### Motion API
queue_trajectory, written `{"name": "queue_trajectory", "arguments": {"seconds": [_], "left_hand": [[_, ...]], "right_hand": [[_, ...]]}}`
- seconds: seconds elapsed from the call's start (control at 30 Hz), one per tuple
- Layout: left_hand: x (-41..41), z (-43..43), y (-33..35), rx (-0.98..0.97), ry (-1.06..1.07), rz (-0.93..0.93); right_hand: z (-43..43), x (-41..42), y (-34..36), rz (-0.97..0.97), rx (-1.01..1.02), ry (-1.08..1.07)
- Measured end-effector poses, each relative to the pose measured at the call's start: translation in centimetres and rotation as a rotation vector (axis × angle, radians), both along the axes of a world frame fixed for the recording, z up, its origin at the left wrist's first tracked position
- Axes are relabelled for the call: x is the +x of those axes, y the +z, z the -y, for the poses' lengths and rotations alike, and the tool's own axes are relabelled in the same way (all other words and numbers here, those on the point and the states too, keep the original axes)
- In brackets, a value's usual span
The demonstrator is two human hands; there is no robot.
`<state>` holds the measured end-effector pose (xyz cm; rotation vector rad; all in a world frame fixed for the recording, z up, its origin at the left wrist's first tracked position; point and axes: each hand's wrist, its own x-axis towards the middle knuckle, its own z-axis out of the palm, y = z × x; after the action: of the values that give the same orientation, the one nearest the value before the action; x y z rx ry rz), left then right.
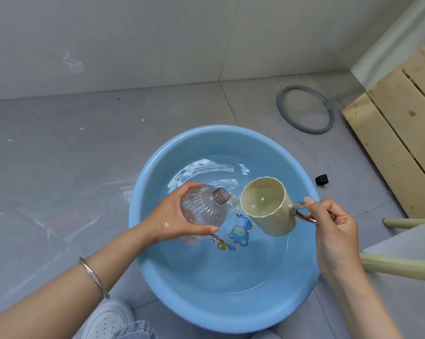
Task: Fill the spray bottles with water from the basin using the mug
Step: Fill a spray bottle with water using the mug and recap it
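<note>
Head view: left hand (169,218) grips one clear ribbed bottle (206,206), hiding its base; right hand (336,231) pinches one cream mug (267,211) by its handle.

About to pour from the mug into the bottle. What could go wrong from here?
1. The mug has a wide mouth and the bottle a narrow neck, so water may miss.
2. The left hand looks wet; the tilted bottle could slip into the basin.
</note>
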<state>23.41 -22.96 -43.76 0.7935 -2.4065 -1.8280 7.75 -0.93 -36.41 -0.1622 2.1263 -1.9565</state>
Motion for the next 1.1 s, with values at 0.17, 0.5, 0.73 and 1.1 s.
{"name": "queue_trajectory", "arguments": {"seconds": [0.17,0.5,0.73,1.1], "left_hand": [[0.1,-0.1,0.2,0.007,-0.019,0.007],[0.1,-0.1,0.3,-0.017,-0.035,-0.002],[0.1,-0.1,0.3,-0.021,-0.044,-0.013],[0.1,-0.2,0.3,-0.028,-0.032,-0.008]], "right_hand": [[0.6,0.5,2.7,-0.003,-0.016,0.061],[2.0,1.2,4.5,-0.143,0.089,0.157],[2.9,1.9,5.6,-0.236,0.173,0.199],[3.0,2.0,6.3,-0.328,0.228,0.26]]}}
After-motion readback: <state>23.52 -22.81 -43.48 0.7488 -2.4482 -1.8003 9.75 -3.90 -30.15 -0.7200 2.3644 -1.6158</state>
